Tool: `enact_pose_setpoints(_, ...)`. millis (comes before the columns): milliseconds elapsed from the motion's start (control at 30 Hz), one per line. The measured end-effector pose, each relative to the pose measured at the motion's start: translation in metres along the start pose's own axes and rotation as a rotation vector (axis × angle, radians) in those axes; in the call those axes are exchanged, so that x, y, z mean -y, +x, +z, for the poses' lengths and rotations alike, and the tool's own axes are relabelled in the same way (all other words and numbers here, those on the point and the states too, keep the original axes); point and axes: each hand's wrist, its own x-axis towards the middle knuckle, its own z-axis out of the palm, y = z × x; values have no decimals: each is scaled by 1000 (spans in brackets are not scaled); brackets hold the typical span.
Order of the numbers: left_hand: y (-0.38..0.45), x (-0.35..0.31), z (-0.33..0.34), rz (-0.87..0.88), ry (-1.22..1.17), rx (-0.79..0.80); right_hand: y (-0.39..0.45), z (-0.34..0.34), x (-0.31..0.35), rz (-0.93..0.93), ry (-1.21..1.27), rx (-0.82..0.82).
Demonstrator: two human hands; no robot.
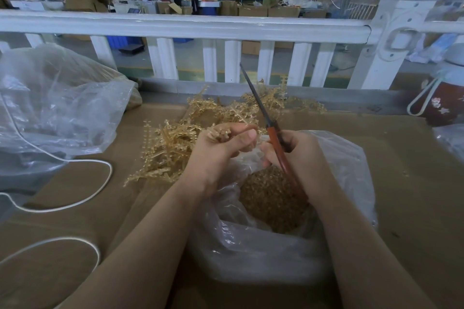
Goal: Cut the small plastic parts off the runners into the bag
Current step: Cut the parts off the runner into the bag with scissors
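**Hands over the open bag, runner in one, scissors in the other**

At far left a large crumpled clear plastic sack (57,108) lies on the brown cardboard-covered surface (414,183); a white cord (82,198) loops across the surface in front of it; further right a loose heap of amber, comb-like plastic runners (175,138) spreads from the middle of the surface back toward the white railing (175,25); the left hand (221,150) hovers just above the near edge of that heap, fingers and thumb curled round one amber runner piece (218,133) whose teeth stick out above the knuckles; directly below and between both hands sits a clear plastic bag (251,246), its mouth open, holding a mound of small amber cut parts (271,198); the right hand (298,155) grips red-handled scissors (273,135), the dark blades pointing up and away over the heap, seemingly together; at far right a dark red flowered flask with a white loop strap (442,100) stands near the surface's edge.
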Motion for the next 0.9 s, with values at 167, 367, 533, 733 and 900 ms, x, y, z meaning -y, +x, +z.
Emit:
enact_pose_setpoints(167, 1, 0, 3, 29, -56, -23, 1, 1, -2, -25, -29, -7)
enact_pose_setpoints(367, 2, -2, 1, 95, -124, -122, -4, 0, -6, -53, -289, -93)
enact_pose_setpoints(533, 3, -3, 0, 147, -62, -121, -7, -1, -7, -161, -499, -109)
enact_pose_setpoints(733, 1, -4, -1, 217, 3, -87, -7, -2, -7, -203, -579, -157)
enact_pose_setpoints(900, 1, -4, -2, 253, 51, -86, -4, -2, -10, -199, -643, -187)
